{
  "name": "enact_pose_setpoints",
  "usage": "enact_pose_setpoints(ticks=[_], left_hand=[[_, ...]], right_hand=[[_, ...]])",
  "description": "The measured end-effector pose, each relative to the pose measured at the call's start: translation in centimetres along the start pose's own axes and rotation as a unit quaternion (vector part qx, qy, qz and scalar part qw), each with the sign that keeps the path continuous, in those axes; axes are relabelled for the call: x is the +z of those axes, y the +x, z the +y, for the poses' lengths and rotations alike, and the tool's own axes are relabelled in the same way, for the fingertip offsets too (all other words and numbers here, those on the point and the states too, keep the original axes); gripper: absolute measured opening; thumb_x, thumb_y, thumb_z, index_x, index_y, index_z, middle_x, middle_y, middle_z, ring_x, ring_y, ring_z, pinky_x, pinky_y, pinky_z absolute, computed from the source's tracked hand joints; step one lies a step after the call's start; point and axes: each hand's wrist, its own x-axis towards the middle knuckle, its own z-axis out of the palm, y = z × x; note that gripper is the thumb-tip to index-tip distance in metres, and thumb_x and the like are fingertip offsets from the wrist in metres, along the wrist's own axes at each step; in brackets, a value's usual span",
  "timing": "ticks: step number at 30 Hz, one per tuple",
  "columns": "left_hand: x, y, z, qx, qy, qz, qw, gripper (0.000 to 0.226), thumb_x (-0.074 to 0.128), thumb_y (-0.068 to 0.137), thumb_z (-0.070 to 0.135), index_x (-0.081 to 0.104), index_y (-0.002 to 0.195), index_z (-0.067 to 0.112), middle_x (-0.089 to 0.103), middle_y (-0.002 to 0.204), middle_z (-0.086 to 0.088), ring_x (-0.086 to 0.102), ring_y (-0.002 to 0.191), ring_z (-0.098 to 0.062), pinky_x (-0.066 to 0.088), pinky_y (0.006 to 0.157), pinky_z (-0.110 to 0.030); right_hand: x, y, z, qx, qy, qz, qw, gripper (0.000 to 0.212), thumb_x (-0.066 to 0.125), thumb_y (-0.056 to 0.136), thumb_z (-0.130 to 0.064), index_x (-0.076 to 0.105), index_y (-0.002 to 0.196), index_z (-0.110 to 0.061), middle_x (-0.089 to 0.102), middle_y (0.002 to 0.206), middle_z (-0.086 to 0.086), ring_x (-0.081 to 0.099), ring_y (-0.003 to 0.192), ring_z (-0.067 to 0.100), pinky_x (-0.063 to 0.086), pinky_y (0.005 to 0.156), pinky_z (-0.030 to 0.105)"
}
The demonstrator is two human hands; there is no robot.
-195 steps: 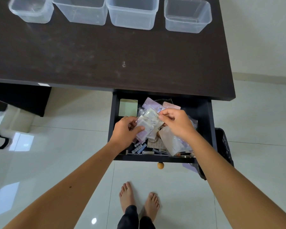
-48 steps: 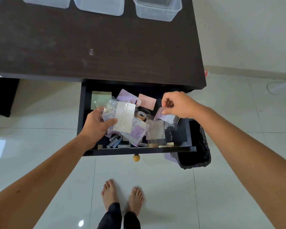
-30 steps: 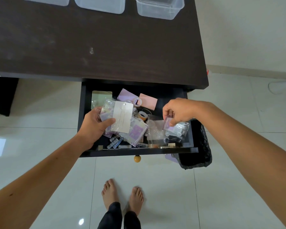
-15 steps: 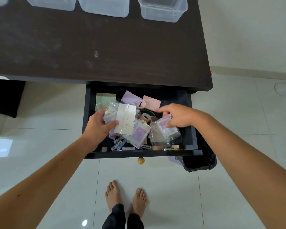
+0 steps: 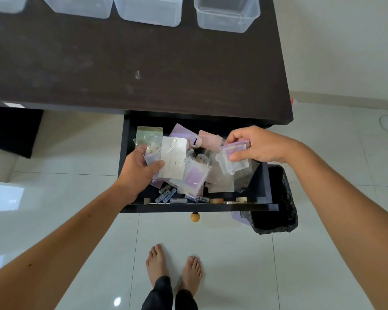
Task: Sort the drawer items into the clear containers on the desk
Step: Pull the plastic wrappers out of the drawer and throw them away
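The dark drawer (image 5: 197,207) is pulled open under the desk (image 5: 143,63). My left hand (image 5: 137,173) grips a stack of clear plastic packets (image 5: 173,159) with a white card on top, over the drawer's left half. My right hand (image 5: 258,144) pinches a small clear packet with a purple card (image 5: 233,155) above the drawer's right side. More packets, tape rolls (image 5: 195,140) and several batteries (image 5: 166,195) lie loose inside. Clear containers (image 5: 226,14) stand in a row at the desk's far edge.
A bin lined with a black bag (image 5: 276,202) stands on the floor right of the drawer. The drawer's round wooden knob (image 5: 195,217) points at my bare feet (image 5: 173,265). White tiled floor surrounds the desk.
My right hand has lifted the small purple-card packet up out of the drawer's right side. My left hand keeps its stack in about the same place.
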Motion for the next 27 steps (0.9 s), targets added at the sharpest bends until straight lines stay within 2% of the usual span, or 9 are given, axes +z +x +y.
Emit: enact_pose_setpoints(ticks=[5,9,12,14,16,19,22,25,27], left_hand=[[-0.1,-0.2,0.6,-0.002,-0.014,-0.002,1.0,0.035,0.066,0.098,0.002,0.058,0.129,0.017,0.074,0.121,-0.002,0.074,0.105,-0.023,0.067,0.066,-0.038],[0.1,-0.3,0.8,-0.008,-0.019,-0.005,1.0,0.033,0.065,0.099,0.002,0.056,0.126,0.019,0.072,0.119,0.001,0.073,0.104,-0.019,0.066,0.06,-0.035],[0.4,-0.2,0.7,-0.012,-0.022,-0.013,1.0,0.031,0.066,0.099,0.002,0.057,0.123,0.02,0.073,0.121,-0.004,0.075,0.103,-0.03,0.067,0.064,-0.047],[0.7,-0.1,0.6,-0.012,-0.025,-0.02,0.999,0.03,0.067,0.098,0.002,0.058,0.122,0.018,0.075,0.119,-0.008,0.076,0.103,-0.034,0.066,0.069,-0.051],[0.8,0.0,0.7,-0.012,-0.035,-0.023,0.999,0.031,0.067,0.098,0.001,0.059,0.125,0.015,0.076,0.119,-0.01,0.076,0.105,-0.034,0.065,0.075,-0.055],[1.0,0.1,0.6,-0.014,-0.027,-0.031,0.999,0.033,0.068,0.097,0.001,0.059,0.128,0.013,0.077,0.118,-0.01,0.076,0.105,-0.032,0.062,0.08,-0.064],[1.0,0.3,0.2,-0.015,-0.024,-0.031,0.999,0.033,0.068,0.097,0.002,0.06,0.127,0.013,0.077,0.118,-0.01,0.077,0.104,-0.032,0.059,0.083,-0.07],[1.0,0.3,0.2,-0.014,-0.037,-0.034,0.999,0.03,0.069,0.097,0.003,0.062,0.123,0.016,0.076,0.117,-0.014,0.075,0.106,-0.036,0.056,0.084,-0.074],[1.0,0.3,0.4,-0.014,-0.047,-0.042,0.998,0.03,0.07,0.097,0.004,0.062,0.124,0.016,0.076,0.117,-0.016,0.074,0.108,-0.039,0.056,0.086,-0.074]], right_hand=[[-0.8,-0.4,0.2,-0.018,0.232,-0.013,0.972,0.028,0.082,0.085,-0.009,0.071,0.109,-0.018,0.073,0.091,-0.008,0.069,0.084,0.01,0.056,0.067,0.024],[0.2,-0.1,0.4,-0.016,0.389,-0.01,0.921,0.052,0.081,0.075,-0.011,0.069,0.126,-0.01,0.078,0.109,0.004,0.076,0.1,0.018,0.065,0.081,0.032],[3.0,1.2,0.2,0.015,0.327,0.0,0.945,0.063,0.087,0.073,-0.017,0.068,0.133,-0.018,0.069,0.137,0.004,0.069,0.124,0.021,0.059,0.1,0.035],[4.7,1.9,-0.1,0.026,0.232,-0.001,0.972,0.068,0.088,0.08,-0.018,0.062,0.143,-0.017,0.055,0.149,-0.007,0.056,0.136,0.014,0.051,0.102,0.024],[5.9,2.6,0.1,0.041,0.197,0.004,0.979,0.067,0.087,0.086,-0.017,0.059,0.146,-0.009,0.06,0.146,-0.004,0.06,0.134,0.018,0.053,0.101,0.024],[7.1,3.5,0.4,0.066,0.211,-0.01,0.975,0.035,0.088,0.086,-0.021,0.077,0.119,-0.011,0.079,0.119,0.006,0.073,0.117,0.026,0.058,0.106,0.042],[7.9,3.9,-0.1,0.069,0.171,-0.015,0.983,0.036,0.087,0.087,-0.028,0.076,0.118,-0.014,0.077,0.119,0.007,0.072,0.114,0.026,0.056,0.107,0.05],[8.1,3.8,-0.7,0.068,0.182,0.0,0.981,0.04,0.086,0.089,-0.028,0.072,0.125,-0.017,0.074,0.123,0.003,0.07,0.115,0.021,0.057,0.106,0.048],[8.0,3.6,-0.8,0.065,0.204,0.005,0.977,0.031,0.085,0.09,-0.026,0.073,0.118,-0.022,0.075,0.121,0.001,0.07,0.114,0.019,0.057,0.106,0.045]])
